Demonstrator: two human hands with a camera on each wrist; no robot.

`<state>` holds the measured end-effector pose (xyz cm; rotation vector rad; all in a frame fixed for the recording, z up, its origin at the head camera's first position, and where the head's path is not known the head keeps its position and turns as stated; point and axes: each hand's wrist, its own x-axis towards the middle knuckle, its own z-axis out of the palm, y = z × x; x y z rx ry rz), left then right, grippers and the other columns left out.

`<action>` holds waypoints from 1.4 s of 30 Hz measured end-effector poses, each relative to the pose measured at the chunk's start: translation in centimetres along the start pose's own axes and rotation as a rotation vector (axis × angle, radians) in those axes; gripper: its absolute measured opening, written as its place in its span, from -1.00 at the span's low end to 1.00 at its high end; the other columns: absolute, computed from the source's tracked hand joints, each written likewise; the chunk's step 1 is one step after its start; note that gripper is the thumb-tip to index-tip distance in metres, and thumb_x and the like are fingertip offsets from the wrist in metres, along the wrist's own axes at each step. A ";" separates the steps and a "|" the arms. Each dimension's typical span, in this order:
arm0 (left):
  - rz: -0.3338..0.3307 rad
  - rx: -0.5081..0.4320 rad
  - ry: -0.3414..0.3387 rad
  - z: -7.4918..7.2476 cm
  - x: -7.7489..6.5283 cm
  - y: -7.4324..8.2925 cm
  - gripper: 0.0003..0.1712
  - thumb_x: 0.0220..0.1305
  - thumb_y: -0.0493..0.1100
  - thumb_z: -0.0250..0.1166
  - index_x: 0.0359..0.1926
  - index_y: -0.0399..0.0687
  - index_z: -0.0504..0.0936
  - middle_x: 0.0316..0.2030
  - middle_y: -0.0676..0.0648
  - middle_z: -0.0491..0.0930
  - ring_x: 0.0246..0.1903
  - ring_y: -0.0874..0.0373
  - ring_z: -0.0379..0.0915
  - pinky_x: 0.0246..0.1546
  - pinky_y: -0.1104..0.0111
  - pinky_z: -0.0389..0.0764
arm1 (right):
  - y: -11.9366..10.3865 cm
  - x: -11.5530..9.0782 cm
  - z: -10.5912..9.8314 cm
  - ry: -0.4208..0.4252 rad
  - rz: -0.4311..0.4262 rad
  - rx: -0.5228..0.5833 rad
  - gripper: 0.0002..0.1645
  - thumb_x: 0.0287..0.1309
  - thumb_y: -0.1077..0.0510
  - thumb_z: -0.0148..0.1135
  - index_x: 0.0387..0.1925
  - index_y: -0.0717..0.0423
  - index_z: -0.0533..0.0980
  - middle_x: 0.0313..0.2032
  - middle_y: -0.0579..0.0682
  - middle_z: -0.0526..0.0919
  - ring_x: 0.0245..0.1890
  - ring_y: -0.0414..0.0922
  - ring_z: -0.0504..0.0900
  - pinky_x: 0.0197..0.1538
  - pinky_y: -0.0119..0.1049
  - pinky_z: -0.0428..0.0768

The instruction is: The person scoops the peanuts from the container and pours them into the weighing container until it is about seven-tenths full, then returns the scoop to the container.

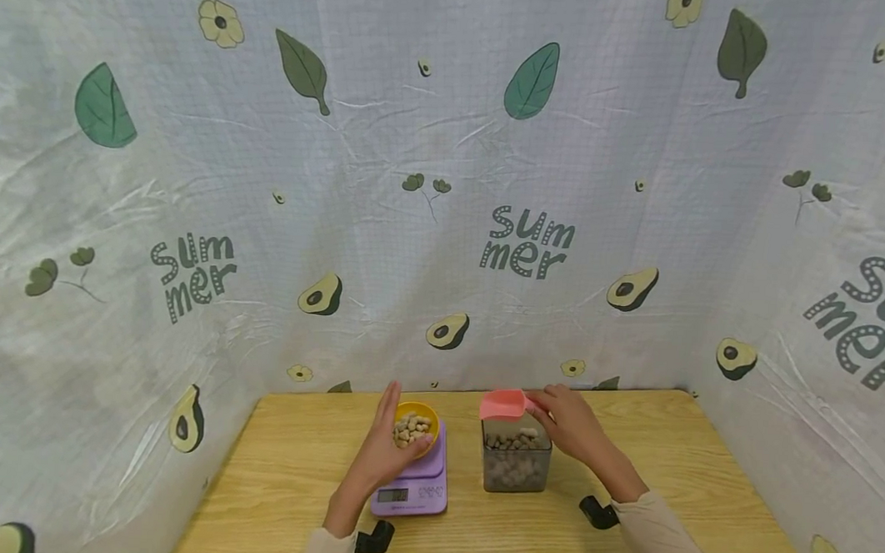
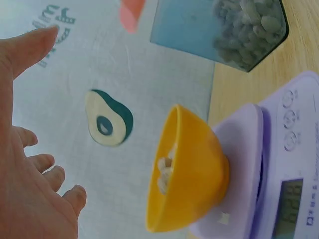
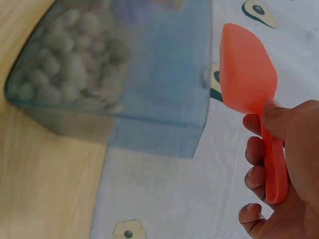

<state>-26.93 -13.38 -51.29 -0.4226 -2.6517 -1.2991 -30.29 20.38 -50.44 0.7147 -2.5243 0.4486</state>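
In my right hand [image 1: 576,424] I grip the handle of a pink-red plastic scoop [image 1: 503,405], its bowl held over the far rim of a clear, grey-tinted container [image 1: 514,482]. That container is part filled with what look like unshelled peanuts [image 3: 75,64]. My left hand [image 1: 382,455] is beside a yellow bowl [image 2: 199,174], fingers extended and palm towards it, with a gap showing in the left wrist view. More peanuts [image 1: 409,430] lie in the bowl, which stands on a purple kitchen scale [image 1: 431,495]. Digits show on the scale's display [image 2: 288,209].
Scale and container stand side by side on a wooden table [image 1: 282,468]. A pale curtain [image 1: 384,248] printed with avocados, leaves and lettering hangs along the table's back and both sides. Black camera mounts [image 1: 374,538] sit at both wrists.
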 end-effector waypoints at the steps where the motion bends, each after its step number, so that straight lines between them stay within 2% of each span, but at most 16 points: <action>1: 0.003 0.003 -0.005 0.0 0.0 0.2 0.25 0.11 0.17 0.42 0.58 0.04 -0.21 0.58 -0.13 -0.25 0.51 -0.29 -0.13 0.38 -0.24 0.14 | 0.1 -0.3 0.0 -0.007 0.007 -0.003 -0.72 0.29 0.04 0.24 -0.05 0.05 0.67 -0.38 -0.13 0.60 -0.38 -0.17 0.50 -0.26 -0.21 0.51; 7: 0.043 0.039 -0.027 0.2 -0.2 1.2 0.21 0.15 0.23 0.37 0.58 0.05 -0.19 0.58 -0.12 -0.23 0.49 -0.32 -0.08 0.35 -0.24 0.20 | 0.4 -1.3 0.1 -0.010 0.011 -0.016 -0.74 0.21 0.07 0.32 -0.09 0.05 0.69 -0.41 -0.14 0.53 -0.44 -0.23 0.41 -0.38 -0.35 0.38; 11: 0.033 0.057 -0.047 0.5 -0.2 1.4 0.15 0.19 0.22 0.33 0.58 0.07 -0.15 0.58 -0.09 -0.22 0.52 -0.24 -0.12 0.39 -0.20 0.19 | 0.1 -1.1 0.4 -0.045 0.002 -0.070 -0.73 0.17 0.07 0.36 -0.10 0.04 0.66 -0.31 -0.09 0.64 -0.33 -0.12 0.55 -0.26 -0.19 0.55; 14: 0.029 0.084 -0.055 0.9 -0.2 1.4 0.11 0.21 0.25 0.31 0.58 0.08 -0.11 0.58 -0.09 -0.20 0.53 -0.20 -0.15 0.38 -0.20 0.19 | -0.1 -0.7 0.8 -0.080 0.013 -0.090 -0.76 0.15 0.05 0.37 -0.14 0.02 0.63 -0.24 -0.07 0.69 -0.24 -0.07 0.58 -0.17 -0.06 0.56; 21: 0.057 0.204 -0.052 1.6 -0.3 1.5 -0.01 0.28 0.31 0.19 0.57 0.20 -0.06 0.57 -0.10 -0.11 0.52 -0.21 -0.09 0.32 -0.27 0.25 | -0.2 -0.4 2.0 -0.110 0.026 -0.078 -0.82 0.09 0.07 0.42 -0.24 -0.07 0.62 -0.23 -0.09 0.65 -0.15 -0.06 0.54 -0.11 0.02 0.48; 28: 0.077 0.251 -0.064 1.5 -0.5 1.9 -0.05 0.31 0.32 0.14 0.56 0.15 -0.01 0.57 -0.08 -0.08 0.54 -0.16 -0.15 0.35 -0.24 0.22 | -0.4 -0.4 2.4 -0.159 0.037 -0.048 -0.77 0.02 0.10 0.48 -0.25 -0.09 0.61 -0.22 -0.13 0.64 -0.17 -0.09 0.51 -0.09 -0.01 0.43; 31: 0.076 0.272 -0.072 1.5 -0.6 2.2 -0.07 0.32 0.31 0.14 0.56 0.14 0.01 0.57 -0.09 -0.08 0.54 -0.17 -0.17 0.36 -0.25 0.20 | -0.5 -0.6 2.1 -0.143 0.046 -0.043 -0.76 0.02 0.10 0.48 -0.24 -0.07 0.62 -0.21 -0.12 0.63 -0.16 -0.07 0.52 -0.07 0.01 0.43; 34: 0.081 0.293 -0.075 1.5 -0.4 2.4 -0.09 0.33 0.30 0.13 0.55 0.14 0.03 0.57 -0.09 -0.08 0.55 -0.14 -0.21 0.41 -0.22 0.11 | -0.6 -0.9 1.8 -0.084 0.046 -0.026 -0.74 0.04 0.10 0.47 -0.19 -0.05 0.62 -0.15 -0.06 0.62 -0.10 -0.02 0.55 -0.06 0.04 0.43; 38: 0.097 0.337 -0.081 1.4 -0.2 2.8 -0.10 0.35 0.32 0.09 0.55 0.12 0.03 0.57 -0.09 -0.09 0.56 -0.11 -0.27 0.47 -0.18 -0.01 | -0.8 -1.0 1.1 -0.021 0.046 -0.011 -0.61 0.11 0.07 0.42 0.01 -0.02 0.60 0.04 0.07 0.58 0.07 0.09 0.54 -0.01 0.12 0.45; 42: 0.124 0.358 -0.066 1.2 0.3 3.3 -0.13 0.36 0.29 0.09 0.55 0.11 0.06 0.56 -0.12 -0.07 0.56 -0.15 -0.26 0.47 -0.22 -0.06 | -1.0 -0.9 0.2 0.014 0.046 -0.015 -0.44 0.17 0.01 0.37 0.20 -0.02 0.52 0.27 0.17 0.45 0.24 0.20 0.44 0.10 0.26 0.43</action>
